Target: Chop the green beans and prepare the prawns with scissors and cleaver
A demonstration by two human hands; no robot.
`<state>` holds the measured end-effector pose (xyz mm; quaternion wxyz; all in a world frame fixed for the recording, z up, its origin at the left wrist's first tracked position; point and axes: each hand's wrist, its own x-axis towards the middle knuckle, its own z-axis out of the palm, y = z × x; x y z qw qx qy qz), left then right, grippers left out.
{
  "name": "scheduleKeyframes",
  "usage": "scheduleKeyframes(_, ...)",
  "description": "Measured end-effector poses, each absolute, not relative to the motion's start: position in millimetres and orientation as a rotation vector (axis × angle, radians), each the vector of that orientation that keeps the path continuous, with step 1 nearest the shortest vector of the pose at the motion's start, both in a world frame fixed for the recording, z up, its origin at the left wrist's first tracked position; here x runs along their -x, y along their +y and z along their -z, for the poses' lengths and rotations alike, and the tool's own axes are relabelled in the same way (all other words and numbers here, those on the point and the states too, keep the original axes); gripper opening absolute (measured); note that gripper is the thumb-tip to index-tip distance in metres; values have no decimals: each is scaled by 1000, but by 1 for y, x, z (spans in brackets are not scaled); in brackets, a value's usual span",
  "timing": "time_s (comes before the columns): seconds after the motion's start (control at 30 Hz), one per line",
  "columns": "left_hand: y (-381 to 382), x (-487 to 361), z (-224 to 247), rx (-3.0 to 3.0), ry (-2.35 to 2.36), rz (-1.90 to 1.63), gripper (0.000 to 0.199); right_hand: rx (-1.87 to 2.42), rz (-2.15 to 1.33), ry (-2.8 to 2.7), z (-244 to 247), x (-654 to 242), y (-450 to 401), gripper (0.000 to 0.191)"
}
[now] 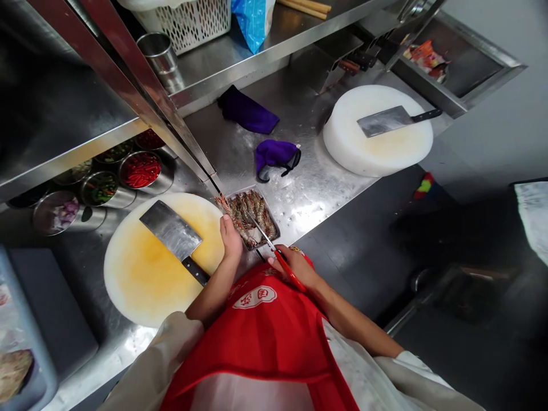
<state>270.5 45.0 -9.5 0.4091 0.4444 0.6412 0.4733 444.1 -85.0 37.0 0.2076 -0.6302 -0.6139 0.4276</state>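
Observation:
A shallow rectangular tray (277, 229) of raw shrimps (262, 208) lies at the near edge of the steel counter. At its left side my left hand (231, 235) is closed on a shrimp (225, 204), whose reddish head end sticks up past the thumb; part of its body is hidden. My right hand (295, 264) grips red-handled scissors (286, 269) just in front of the tray. Their metal blades reach over the shrimps, and the tips lie among them, so I cannot tell whether they touch one.
A cleaver (171, 229) lies on the round white chopping board (141, 285) at left. Another cleaver (385, 121) rests on the thick board (349, 145) at right. Purple cloth items (276, 155) lie behind the tray. Metal containers of chillies (140, 170) stand under the left shelf.

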Motion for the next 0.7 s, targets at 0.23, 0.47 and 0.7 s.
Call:
scheduleKeyframes(0.23, 46, -273, 2, -1171, 1642, -1289, 45, 1804, -1043, -1935, -34, -448, -99, 59)
scheduleKeyframes(0.47, 44, -276, -7, -1208, 1651, -1247, 42, 1845, -1030, -1948, -29, -443, -99, 57)
scheduleKeyframes(0.7, 48, -277, -5, -1212, 1660, -1255, 44, 1809, -1042, -1963, -30, -443, -99, 53)
